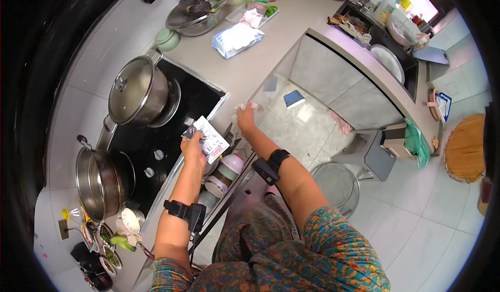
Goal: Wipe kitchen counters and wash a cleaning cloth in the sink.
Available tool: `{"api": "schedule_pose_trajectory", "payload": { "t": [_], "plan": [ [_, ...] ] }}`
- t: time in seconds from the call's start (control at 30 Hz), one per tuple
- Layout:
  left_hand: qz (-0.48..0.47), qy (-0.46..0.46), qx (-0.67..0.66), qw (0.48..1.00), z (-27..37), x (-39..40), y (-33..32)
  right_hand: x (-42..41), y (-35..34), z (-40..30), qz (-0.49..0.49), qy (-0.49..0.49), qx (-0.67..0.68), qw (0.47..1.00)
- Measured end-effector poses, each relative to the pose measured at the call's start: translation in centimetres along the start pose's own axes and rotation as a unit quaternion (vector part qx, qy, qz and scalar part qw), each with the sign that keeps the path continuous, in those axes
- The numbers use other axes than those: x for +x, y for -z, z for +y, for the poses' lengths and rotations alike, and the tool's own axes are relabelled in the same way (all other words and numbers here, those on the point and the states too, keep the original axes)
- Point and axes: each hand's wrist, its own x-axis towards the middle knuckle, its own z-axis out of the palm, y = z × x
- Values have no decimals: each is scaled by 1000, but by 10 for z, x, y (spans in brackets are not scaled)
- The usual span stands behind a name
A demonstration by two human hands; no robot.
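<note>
My left hand point(193, 145) grips a white printed packet point(212, 139) with a dark part near the thumb, above the front edge of the black glass cooktop point(148, 147). Farther right, my right hand point(246, 118) holds a crumpled white tissue or cloth point(253, 106) near the counter's front edge. Below the packet, an open drawer holds stacked bowls point(233, 163). On the cooktop stand a lidded steel pot point(136, 90) and a second steel pot point(99, 182). A pack of wipes or tissues point(237, 40) lies on the counter beyond my hands.
Steel bowls point(199, 22) and a green lidded jar point(168, 40) stand behind the cooktop. At the right are a sink point(411, 71), a grey bin point(373, 151) and a round stool point(338, 186). A blue box-like object point(293, 99) and a pink cloth point(341, 123) lie on the floor.
</note>
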Motion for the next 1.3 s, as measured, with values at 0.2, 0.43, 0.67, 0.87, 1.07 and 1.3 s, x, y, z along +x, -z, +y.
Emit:
{"api": "schedule_pose_trajectory", "payload": {
  "t": [0.2, 0.43, 0.67, 0.87, 1.07, 1.3],
  "plan": [
    [-27, 0, -1, 1000, -3, 15, -58, 111, 51, -18, 43, -13, -40, 998],
    [-70, 33, 2, 997, -23, 65, -134, 235, 146, -67, 140, 209, 60, 966],
    [-108, 31, 24, 993, -32, 89, -211, 285, 255, -149, 289, 240, -391, 840],
    [-129, 43, 92, 986, -59, 91, -298, 337, 353, -111, 307, 218, -468, 800],
    [-182, 96, 160, 966, -106, 65, -421, 329, 459, -67, 255, 229, -515, 785],
    [-340, 137, 208, 907, -183, -9, -591, 276, 623, -33, 380, 93, -504, 770]
  ]
}}
